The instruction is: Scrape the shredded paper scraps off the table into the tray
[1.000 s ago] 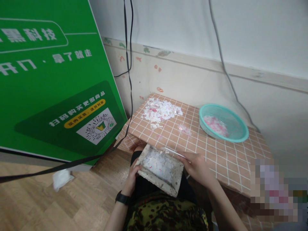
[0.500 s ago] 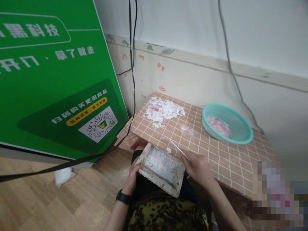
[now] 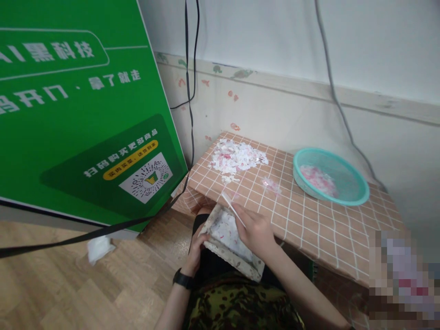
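Note:
My left hand (image 3: 198, 245) grips the left side of a shallow, speckled pale tray (image 3: 237, 264) that rests tilted on my lap. Small white flakes with a few red bits (image 3: 220, 231) lie inside it. My right hand (image 3: 256, 229) is closed on a thin white stick (image 3: 233, 210), held over the tray's far edge, its tip reaching towards the table. Part of the tray is hidden beneath the right hand. Beyond it, a heap of white and pink scraps (image 3: 237, 155) lies on the checked tablecloth (image 3: 292, 215), with a small clump of clear pinkish pieces (image 3: 271, 185) nearby.
A turquoise basket (image 3: 364, 190) holding pink and white pieces stands at the table's right. On the left rises a green cabinet (image 3: 68, 137), crossed by a black strap (image 3: 113, 230). Cables hang along the wall. A white bag-like item (image 3: 99, 249) lies on the floor.
My right hand and the stick have moved left, from the tray's right corner to over the tray. The view has shifted slightly; the left hand still holds the tray.

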{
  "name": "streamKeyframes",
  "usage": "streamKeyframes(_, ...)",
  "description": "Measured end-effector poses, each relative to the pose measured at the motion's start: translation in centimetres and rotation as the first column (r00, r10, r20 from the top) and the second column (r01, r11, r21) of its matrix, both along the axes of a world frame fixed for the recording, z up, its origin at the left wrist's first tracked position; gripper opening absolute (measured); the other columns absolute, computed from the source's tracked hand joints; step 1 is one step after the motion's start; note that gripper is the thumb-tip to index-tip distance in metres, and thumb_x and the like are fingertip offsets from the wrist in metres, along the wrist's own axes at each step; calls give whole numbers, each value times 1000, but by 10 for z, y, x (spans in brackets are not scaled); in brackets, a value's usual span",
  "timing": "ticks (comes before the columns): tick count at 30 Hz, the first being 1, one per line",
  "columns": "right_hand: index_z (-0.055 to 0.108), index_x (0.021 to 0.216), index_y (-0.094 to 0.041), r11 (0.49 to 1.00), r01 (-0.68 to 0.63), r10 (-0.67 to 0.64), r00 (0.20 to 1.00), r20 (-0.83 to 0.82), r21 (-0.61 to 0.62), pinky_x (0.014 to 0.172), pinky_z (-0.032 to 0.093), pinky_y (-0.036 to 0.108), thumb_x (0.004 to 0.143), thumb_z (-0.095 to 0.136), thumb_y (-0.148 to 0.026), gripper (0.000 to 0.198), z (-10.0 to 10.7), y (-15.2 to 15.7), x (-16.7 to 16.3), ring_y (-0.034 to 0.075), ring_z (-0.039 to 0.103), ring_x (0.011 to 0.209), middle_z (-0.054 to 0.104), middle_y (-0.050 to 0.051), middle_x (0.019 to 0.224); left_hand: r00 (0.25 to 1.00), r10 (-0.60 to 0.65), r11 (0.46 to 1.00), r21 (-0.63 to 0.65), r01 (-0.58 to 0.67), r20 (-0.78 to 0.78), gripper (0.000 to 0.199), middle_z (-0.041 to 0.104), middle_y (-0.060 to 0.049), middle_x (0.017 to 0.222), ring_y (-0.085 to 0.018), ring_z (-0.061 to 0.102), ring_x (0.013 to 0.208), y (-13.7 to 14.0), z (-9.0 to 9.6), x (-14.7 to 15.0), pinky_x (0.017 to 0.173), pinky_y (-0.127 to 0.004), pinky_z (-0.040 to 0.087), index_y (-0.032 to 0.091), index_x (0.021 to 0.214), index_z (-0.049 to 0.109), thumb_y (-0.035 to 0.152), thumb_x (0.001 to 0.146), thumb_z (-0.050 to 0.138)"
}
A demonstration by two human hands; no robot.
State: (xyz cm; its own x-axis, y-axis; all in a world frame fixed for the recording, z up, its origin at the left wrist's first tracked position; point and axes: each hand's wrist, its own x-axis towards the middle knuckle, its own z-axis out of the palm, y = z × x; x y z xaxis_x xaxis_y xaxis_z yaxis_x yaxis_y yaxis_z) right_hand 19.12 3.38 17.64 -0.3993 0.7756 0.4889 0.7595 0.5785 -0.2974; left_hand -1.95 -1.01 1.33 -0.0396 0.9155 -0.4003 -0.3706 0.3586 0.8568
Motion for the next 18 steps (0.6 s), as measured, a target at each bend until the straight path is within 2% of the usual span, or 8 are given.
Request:
streamKeyframes(5,58,143,-13,998,-39,49,976,212,-48,90,59,34,100,44,-14,45,-6,28,-58,23,71,112,68,16,136,999,-25,992,125,30,-41,52,73,-8,127,-37,59,124,-2,0,4,106,-45,41,18,126,71,32,76,65)
streamKeyframes(8,55,144,-11,997,23,2,952,306,-78,86,60,36,101,41,-13,45,-10,40,-77,25,70,112,66,17,139,999,-38,990,132,42,-34,55,73,-8,127,-39,58,124,0,-4,0,107,-48,40,18,128,70,31,75,64)
streamKeyframes(14,52,145,-12,975,166,-97,915,393,-145,78,59,33,100,42,-13,46,-3,40,-81,25,71,109,63,21,141,996,-86,988,132,85,2,58,73,-8,126,-39,60,120,2,-7,-6,102,-47,44,18,133,67,32,76,65)
streamKeyframes(18,56,142,-13,970,208,-142,906,399,-128,77,59,31,99,44,-14,45,-1,34,-70,25,72,107,65,19,139,995,-101,986,133,102,-17,60,71,-9,130,-40,57,125,3,-5,-6,106,-47,43,18,131,68,37,75,69)
